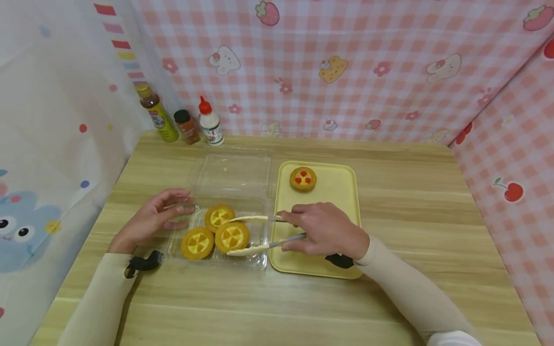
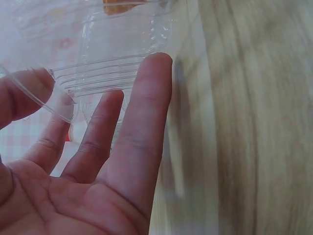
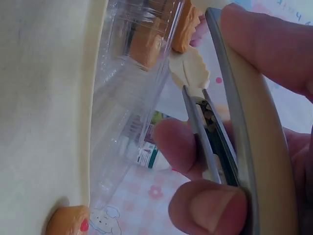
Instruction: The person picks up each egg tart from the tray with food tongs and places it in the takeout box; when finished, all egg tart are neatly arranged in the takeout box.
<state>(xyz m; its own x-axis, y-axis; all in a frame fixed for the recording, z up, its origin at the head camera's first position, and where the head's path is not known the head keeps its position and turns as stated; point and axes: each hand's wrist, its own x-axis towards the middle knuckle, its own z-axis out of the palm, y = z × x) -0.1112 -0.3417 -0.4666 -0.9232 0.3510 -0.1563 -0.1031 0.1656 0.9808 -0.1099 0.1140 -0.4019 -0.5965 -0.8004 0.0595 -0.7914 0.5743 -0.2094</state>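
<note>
The right hand grips a pair of tongs, whose cream tips stand either side of a yellow-topped tart over the clear container. A second tart and a third tart lie lower, inside the container. The left hand is unclenched, relaxed fingers touching the container's left end. The container's clear lid lies open behind it. Just to the right, a pale yellow tray on the worktop carries a red-dotted tart near its far edge.
</note>
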